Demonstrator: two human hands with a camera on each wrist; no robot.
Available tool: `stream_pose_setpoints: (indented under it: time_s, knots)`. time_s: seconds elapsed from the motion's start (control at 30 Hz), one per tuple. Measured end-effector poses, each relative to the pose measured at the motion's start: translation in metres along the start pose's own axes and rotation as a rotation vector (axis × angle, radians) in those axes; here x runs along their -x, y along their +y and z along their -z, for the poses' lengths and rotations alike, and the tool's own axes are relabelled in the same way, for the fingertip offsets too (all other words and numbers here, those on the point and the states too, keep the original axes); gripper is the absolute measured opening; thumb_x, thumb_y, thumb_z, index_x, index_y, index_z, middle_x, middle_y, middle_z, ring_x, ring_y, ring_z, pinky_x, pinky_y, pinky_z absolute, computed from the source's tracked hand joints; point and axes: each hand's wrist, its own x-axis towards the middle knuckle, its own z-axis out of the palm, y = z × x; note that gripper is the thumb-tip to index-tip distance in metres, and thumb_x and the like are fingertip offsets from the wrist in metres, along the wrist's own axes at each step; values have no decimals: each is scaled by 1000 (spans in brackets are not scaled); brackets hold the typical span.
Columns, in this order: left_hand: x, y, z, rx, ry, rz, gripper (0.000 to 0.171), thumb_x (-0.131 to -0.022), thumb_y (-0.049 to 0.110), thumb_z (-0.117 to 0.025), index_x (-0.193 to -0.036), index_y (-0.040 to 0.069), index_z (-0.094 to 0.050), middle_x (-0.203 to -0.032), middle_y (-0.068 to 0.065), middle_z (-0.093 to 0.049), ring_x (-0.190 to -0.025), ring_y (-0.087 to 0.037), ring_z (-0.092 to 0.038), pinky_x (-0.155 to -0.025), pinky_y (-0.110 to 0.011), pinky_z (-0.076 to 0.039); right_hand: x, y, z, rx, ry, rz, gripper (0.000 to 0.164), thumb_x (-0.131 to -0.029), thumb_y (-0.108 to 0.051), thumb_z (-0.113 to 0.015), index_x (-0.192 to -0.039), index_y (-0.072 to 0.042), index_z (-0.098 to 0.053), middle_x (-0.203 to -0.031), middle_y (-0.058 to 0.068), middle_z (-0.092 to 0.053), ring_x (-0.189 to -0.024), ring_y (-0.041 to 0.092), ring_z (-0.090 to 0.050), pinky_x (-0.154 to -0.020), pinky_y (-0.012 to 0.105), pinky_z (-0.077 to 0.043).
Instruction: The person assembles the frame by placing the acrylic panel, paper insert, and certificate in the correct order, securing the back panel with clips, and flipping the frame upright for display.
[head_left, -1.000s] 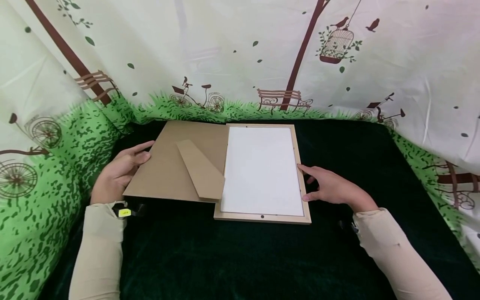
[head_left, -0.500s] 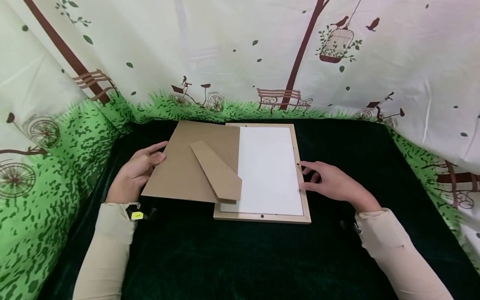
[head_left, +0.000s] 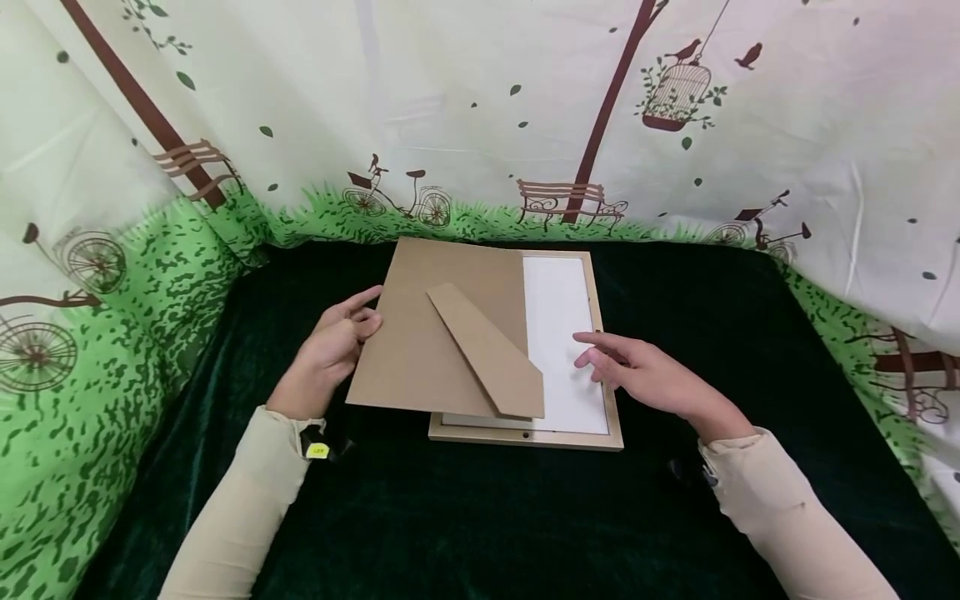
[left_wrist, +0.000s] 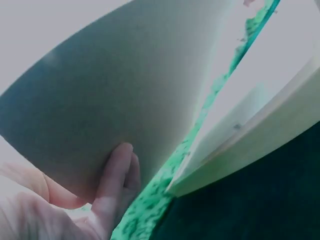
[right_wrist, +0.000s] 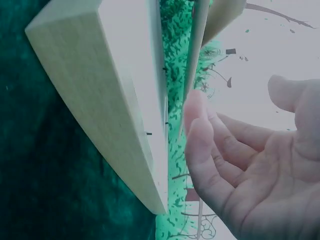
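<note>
My left hand (head_left: pixel 330 350) pinches the left edge of a brown picture-frame backboard (head_left: pixel 420 350), which has a tapered easel leg (head_left: pixel 487 358) on its upper face. In the left wrist view, fingers (left_wrist: pixel 117 170) lie against the underside of the backboard (left_wrist: pixel 110 80), held above the frame. A light wooden picture frame (head_left: pixel 480 438) lies flat on the table, with a white sheet (head_left: pixel 558 317) inside its border. The backboard hides the sheet's left part. My right hand (head_left: pixel 645 371) hovers over the frame's right side, fingers loosely bent and holding nothing; the right wrist view shows it apart from the frame (right_wrist: pixel 95 75).
Dark green velvet cloth (head_left: pixel 480 517) covers the table. Behind and along the sides hangs a white curtain (head_left: pixel 450 92) printed with grass, benches, bicycles and a birdcage.
My left hand has carried the backboard rightward, from beside the frame to above most of the white sheet. My right hand has let go of the frame's right edge and moved slightly inward over it.
</note>
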Motion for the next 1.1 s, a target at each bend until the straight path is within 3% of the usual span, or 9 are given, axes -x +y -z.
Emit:
stream_pose_setpoints:
  time_s: [0.27,0.4,0.53,0.7,0.87,1.1]
  knots:
    - [-1,-15,-31,16,23,11,57,-105,8,-45,-157,23,-29,-100,2,-53,-77,-8,-59,-67,-25,-51,-4,-1,-10,-122,-35,-5,56,-108,-41,-37,-156,-12,-31,-128,12,-66,-98,24,-64,-79,36,-53]
    - [-1,-21,-44,36,40,0,56,-104,5,-47,-156,22,-34,-97,3,-53,-73,-7,-57,-61,-23,-49,-5,-2,-12,-184,-34,-29,69,-104,-42,-48,-160,-13,-19,-133,18,-61,-95,25,-63,-78,34,-54]
    - [-2,-27,-55,50,49,-7,56,-103,3,-47,-154,23,-37,-97,2,-52,-77,-8,-56,-62,-23,-47,-5,-4,-13,-198,-14,-60,83,-98,-41,-61,-161,-15,-13,-138,19,-57,-103,25,-61,-85,34,-53]
    - [-4,-34,-63,54,56,-4,56,-103,3,-48,-153,26,-39,-100,1,-52,-80,-10,-56,-65,-24,-48,-5,-3,-12,-223,16,-82,94,-92,-36,-71,-161,-14,-12,-134,19,-56,-108,24,-61,-95,35,-50]
    - [-7,-39,-67,58,36,6,55,-102,5,-52,-151,27,-42,-104,0,-56,-80,-9,-60,-67,-23,-52,-6,1,-10,-286,-1,-97,103,-87,-27,-78,-161,-12,-7,-126,18,-53,-98,17,-65,-88,27,-50]
    - [-11,-44,-69,71,-10,50,54,-101,9,-56,-151,27,-43,-114,-4,-62,-91,-10,-68,-76,-25,-57,-4,7,-2,-356,-49,-103,107,-86,-20,-79,-161,-13,-3,-127,22,-51,-98,15,-68,-85,24,-54]
